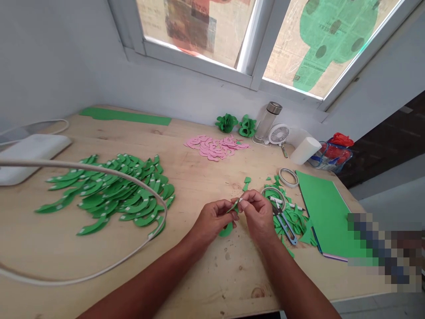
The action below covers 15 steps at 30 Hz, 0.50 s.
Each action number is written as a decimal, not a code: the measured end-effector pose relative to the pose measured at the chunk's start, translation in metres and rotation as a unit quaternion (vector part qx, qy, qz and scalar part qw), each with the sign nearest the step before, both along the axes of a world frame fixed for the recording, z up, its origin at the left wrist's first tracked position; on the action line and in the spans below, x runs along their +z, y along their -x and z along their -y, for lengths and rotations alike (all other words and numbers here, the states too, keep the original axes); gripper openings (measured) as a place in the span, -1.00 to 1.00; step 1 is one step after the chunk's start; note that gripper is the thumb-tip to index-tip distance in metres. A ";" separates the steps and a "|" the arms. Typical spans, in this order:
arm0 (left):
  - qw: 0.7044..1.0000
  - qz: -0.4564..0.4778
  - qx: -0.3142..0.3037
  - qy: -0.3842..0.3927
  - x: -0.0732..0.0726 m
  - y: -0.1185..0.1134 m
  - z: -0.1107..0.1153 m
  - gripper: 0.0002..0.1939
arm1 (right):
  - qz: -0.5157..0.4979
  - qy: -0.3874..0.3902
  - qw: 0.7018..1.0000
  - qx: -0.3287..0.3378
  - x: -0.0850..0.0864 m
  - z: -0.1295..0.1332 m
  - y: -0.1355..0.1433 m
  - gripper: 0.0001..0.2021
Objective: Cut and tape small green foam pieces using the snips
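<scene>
Between my hands, over the middle of the table, is a curved green paper cutout (pixel 226 230). My left hand (pixel 214 219) pinches it, and its lower curl hangs below the fingers. The fingers of my right hand (pixel 259 215) close at the upper end of the cutout, where a small whitish bit shows; I cannot tell whether it is tape. To the left lies a heap of similar green cutouts (pixel 126 190), many with small white squares on them. Green scraps (pixel 292 219) lie by my right hand, under a blue-handled cutter (pixel 287 228) and a white marker (pixel 288 203).
Tape rolls (pixel 288 177) and green paper sheets (pixel 328 212) lie to the right. Pink cutouts (pixel 215 147), green paper balls (pixel 226 123), a glass bottle (pixel 267 122) and a small fan (pixel 279 133) are at the back. A pale cable (pixel 99 168) loops across the left side.
</scene>
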<state>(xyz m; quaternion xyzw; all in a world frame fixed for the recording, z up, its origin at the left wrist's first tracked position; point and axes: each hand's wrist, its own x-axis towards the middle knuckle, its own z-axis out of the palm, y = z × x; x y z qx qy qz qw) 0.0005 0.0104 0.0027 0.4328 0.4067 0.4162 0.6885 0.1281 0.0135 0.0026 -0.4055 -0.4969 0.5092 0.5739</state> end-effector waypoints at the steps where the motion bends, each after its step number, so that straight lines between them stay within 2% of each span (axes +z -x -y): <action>1: 1.000 0.000 0.005 0.005 0.000 0.001 0.000 -0.86 | 0.007 -0.003 1.000 -0.001 -0.001 0.000 0.000 -0.91; 4: 1.000 -0.013 0.024 0.013 0.001 0.003 0.000 -0.80 | 0.075 -0.018 0.996 -0.035 -0.002 -0.002 -0.002 -0.93; 6: 0.999 -0.027 0.038 0.014 0.002 0.004 -0.001 -0.79 | 0.166 -0.049 0.982 -0.073 -0.001 -0.002 -0.004 -0.95; 10: 0.997 -0.048 0.054 0.015 0.001 0.007 -0.003 -0.78 | 0.360 -0.165 0.913 -0.102 0.003 -0.001 -0.006 -0.93; 15: 0.997 -0.056 0.058 0.016 -0.001 0.009 -0.004 -0.77 | 0.458 -0.274 0.838 -0.110 0.001 -0.001 -0.006 -0.90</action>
